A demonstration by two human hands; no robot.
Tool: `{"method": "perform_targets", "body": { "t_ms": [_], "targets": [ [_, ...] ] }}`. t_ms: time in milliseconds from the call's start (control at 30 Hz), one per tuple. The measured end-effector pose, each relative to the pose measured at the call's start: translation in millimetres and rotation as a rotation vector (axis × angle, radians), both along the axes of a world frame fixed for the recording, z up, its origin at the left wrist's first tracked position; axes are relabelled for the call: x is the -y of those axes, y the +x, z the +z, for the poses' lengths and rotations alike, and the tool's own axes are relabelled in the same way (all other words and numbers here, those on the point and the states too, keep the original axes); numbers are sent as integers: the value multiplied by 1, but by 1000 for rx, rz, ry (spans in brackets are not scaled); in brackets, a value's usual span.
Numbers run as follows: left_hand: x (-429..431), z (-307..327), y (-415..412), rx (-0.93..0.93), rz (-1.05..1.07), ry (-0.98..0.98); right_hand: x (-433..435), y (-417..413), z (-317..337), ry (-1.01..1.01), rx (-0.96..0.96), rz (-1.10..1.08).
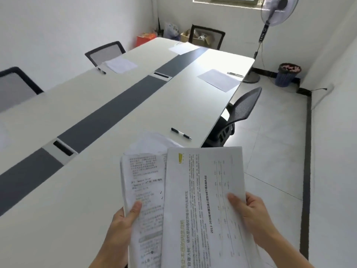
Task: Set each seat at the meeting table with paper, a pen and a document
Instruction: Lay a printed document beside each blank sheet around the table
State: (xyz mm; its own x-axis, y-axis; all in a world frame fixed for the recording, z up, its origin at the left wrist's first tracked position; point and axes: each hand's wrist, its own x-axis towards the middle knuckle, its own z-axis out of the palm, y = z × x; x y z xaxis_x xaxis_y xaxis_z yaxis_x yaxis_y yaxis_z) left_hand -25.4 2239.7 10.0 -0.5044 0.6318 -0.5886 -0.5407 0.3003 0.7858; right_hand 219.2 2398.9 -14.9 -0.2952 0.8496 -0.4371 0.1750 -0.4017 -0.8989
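Note:
I hold printed pages over the near right edge of the long white meeting table (108,113). My left hand (121,227) grips a stack of documents (144,200), thumb on top. My right hand (253,215) holds a single printed document (202,200) with a chart, drawn apart from the stack. A black pen (181,133) lies on the table just beyond the pages. Farther along, a sheet of paper (219,79) with a pen (234,74) lies at the right seat, another sheet (120,64) with a pen (101,70) at the left seat, and a third sheet (182,47) at the far end.
Mesh chairs stand at the right side (242,109), left side (105,52), near left (15,86) and far end (207,36). A dark strip with cable boxes (161,75) runs down the table. A pedestal fan (270,22) and a waste bin (287,74) stand at the back right.

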Motion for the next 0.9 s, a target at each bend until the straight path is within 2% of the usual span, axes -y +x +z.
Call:
{"method": "perform_targets", "body": {
  "t_ms": [233, 500, 700, 833, 900],
  "targets": [
    [4, 7, -41, 17, 239, 31, -58, -97, 13, -11, 45, 277],
    [16, 4, -44, 27, 629, -13, -101, -193, 8, -45, 132, 697],
    [25, 1, -31, 0, 905, -130, -144, -284, -9, 0, 125, 893],
    [44, 2, -8, -41, 1126, -323, -142, -350, -41, 4, 114, 989],
    [53, 5, 7, -61, 1220, -413, -127, -374, -66, 26, 183, 1060]
  ]
}}
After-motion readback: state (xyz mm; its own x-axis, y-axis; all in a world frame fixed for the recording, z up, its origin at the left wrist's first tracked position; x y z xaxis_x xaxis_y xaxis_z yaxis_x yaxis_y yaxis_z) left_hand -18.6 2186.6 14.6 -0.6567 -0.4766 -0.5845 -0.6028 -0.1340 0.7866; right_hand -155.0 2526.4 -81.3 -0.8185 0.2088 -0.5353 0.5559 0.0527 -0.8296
